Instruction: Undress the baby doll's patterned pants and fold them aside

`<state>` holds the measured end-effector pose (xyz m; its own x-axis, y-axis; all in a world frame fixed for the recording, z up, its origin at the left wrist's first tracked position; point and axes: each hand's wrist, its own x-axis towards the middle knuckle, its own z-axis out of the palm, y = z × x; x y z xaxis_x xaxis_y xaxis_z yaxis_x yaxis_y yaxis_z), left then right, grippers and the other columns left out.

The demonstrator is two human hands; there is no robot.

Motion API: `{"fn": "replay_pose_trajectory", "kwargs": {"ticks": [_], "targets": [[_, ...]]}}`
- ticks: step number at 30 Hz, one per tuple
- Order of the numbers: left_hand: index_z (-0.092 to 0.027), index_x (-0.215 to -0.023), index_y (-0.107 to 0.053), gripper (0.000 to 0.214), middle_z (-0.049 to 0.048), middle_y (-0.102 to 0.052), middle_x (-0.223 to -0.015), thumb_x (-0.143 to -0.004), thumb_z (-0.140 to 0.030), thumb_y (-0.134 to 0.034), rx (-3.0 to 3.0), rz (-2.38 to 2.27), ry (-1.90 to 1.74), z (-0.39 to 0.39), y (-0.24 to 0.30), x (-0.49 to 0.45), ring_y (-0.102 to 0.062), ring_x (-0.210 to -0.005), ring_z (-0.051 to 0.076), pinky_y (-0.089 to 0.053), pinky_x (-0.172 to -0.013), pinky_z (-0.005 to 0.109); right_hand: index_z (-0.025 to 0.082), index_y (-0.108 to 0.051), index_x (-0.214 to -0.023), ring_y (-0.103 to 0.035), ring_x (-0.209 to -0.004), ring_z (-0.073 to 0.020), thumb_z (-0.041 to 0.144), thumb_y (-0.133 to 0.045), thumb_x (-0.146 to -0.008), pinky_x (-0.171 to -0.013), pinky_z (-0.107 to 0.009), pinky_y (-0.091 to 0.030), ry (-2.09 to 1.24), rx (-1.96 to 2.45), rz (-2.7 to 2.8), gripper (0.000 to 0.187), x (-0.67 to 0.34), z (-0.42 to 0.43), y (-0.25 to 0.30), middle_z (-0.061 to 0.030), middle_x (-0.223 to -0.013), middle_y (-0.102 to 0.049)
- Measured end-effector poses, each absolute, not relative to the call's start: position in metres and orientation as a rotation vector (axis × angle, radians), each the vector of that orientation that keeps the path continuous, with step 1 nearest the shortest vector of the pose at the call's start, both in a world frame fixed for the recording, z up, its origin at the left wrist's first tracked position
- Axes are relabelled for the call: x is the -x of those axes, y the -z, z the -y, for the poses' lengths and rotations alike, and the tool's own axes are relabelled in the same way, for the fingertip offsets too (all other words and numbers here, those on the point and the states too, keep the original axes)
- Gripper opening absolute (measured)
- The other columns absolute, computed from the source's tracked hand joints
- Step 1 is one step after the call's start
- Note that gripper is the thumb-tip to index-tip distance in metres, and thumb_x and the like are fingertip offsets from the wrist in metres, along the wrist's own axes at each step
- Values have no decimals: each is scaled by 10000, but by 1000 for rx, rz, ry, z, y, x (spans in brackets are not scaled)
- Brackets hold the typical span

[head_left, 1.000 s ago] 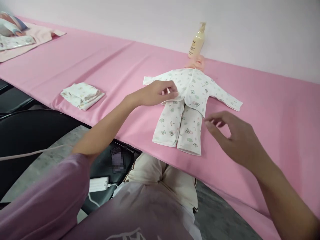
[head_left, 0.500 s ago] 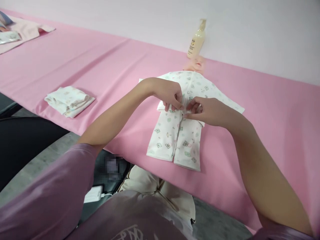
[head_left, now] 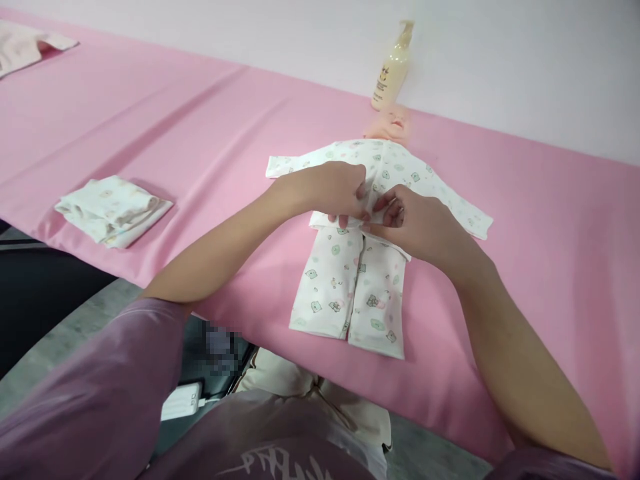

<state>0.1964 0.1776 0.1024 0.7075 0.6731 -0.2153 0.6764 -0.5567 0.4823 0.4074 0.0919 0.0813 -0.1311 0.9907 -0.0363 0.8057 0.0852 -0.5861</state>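
A doll (head_left: 396, 123) lies on its back, dressed in a white printed baby top (head_left: 410, 163) and matching baby pants (head_left: 327, 283). Both hands work at the lower front of the top, near its centre opening. My left hand (head_left: 345, 190) has its fingers curled and pinched on the front edge of the top. Close beside it, my right hand (head_left: 410, 217) pinches the same edge between thumb and fingers. Whether a snap or button sits between the fingertips is hidden. The sleeves spread out to either side, and the pant legs point toward me.
A pink cloth (head_left: 210, 153) covers the table. Behind the doll's head a pump bottle (head_left: 393, 70) stands by the white wall. Folded printed clothing (head_left: 113, 210) lies at the left, and a pale pink cloth (head_left: 25, 47) at the far left. A white power bank (head_left: 181, 401) rests below the table edge.
The view has shifted slightly, so the folded clothing sits further left and lower. Both hands stay at the top's lower front, with only small finger movements.
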Motion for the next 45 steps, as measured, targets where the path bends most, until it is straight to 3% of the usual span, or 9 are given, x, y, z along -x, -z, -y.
{"fn": "replay_pose_trajectory", "kwargs": {"ticks": [5,11,18,29,37,45], "targets": [[-215,-831,-718,175,77,-630,-735,-837,-387,-749,-2457,-1000,-15,-175,-100,-201,-690,-843,294,-478,-734,397,247,-694,-1106,-678,-855,-251,516,-802,-853,-688,-356,-495,-710,1743,2018,384,-404,-92,-82,-60,-1025,-754],[-220,-726,-672,191,80,-541,-695,-827,-375,-718,-2469,-989,-69,-176,-97,-206,-666,-775,308,-404,-683,412,244,-753,-1045,-673,-875,-235,416,-783,-851,-743,-359,-502,-731,1719,2003,261,-403,-95,-73,-41,-1025,-762],[-223,-766,-645,170,80,-548,-741,-844,-371,-674,-2482,-977,-40,-177,-98,-206,-640,-773,291,-393,-684,408,240,-763,-1031,-684,-880,-232,443,-771,-871,-766,-365,-525,-781,1680,1985,259,-407,-94,-73,-44,-1027,-769],[-221,-935,-654,214,69,-648,-896,-909,-433,-640,-2408,-1024,-120,-173,-103,-205,-655,-874,260,-431,-727,373,249,-655,-1272,-701,-916,-243,509,-865,-822,-756,-385,-557,-832,1684,1897,560,-422,-98,-83,-83,-1136,-761],[-231,-964,-701,298,66,-703,-866,-911,-519,-645,-2347,-1101,-86,-173,-109,-204,-668,-829,252,-428,-695,358,285,-730,-1236,-709,-933,-250,554,-798,-895,-773,-385,-568,-908,1705,1923,440,-429,-99,-91,-70,-1168,-773],[-235,-932,-710,300,70,-717,-905,-874,-529,-692,-2277,-1193,-136,-174,-104,-206,-686,-848,257,-428,-696,352,279,-724,-1211,-705,-942,-258,548,-808,-903,-783,-395,-560,-778,1680,1869,417,-439,-102,-83,-71,-1168,-776]]}}
